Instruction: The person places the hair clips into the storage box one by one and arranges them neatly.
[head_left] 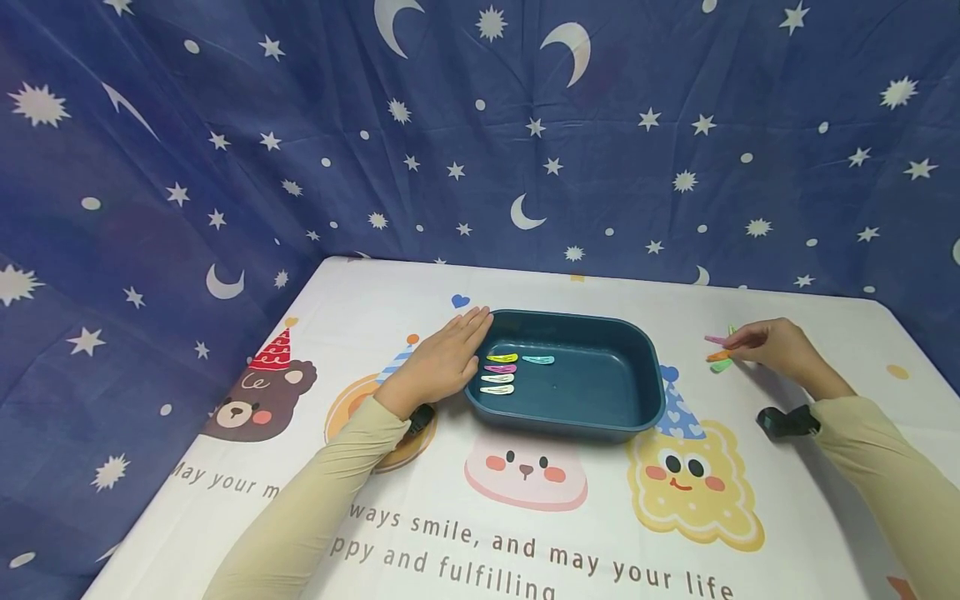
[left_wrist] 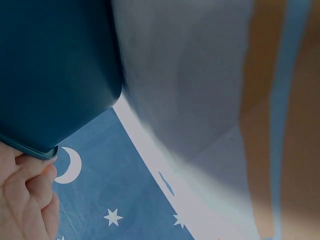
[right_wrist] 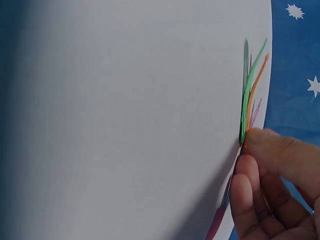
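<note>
L hand (head_left: 438,358) flat-ish against the L rim of the blue bin (head_left: 588,392), fingers straight & close together, no clip in it. R hand (head_left: 783,354) well apart to the R of the bin, thumb + finger pinching the orange clip (head_left: 718,356) afaict. Right by those fingertips: pink clip (head_left: 714,339) and green clip (head_left: 722,365), plus what looks like another green one, partly hidden; exact count there n/a b/c the hand covers some. Progress: 5 clips in the bin, approx. Column on its L side, top to bottom: yellow clip (head_left: 502,357), magenta clip (head_left: 501,368), 2 white clips (head_left: 497,378); light blue clip (head_left: 537,360) sits alone to the R of the yellow, prob. start of a 2nd column. Left, as I read it: the orange + the rest of the R-hand bunch, all outside the bin; so roughly half done, est. only. Surface: white tablecloth (head_left: 390,287) w/ cartoon prints, incl. bear (head_left: 258,400) far L, cookie face (head_left: 697,492) below the bin's R end, & grey lettering. Room: navy curtain (head_left: 600,179) w/ white moons & stars, behind and on the L.
</note>
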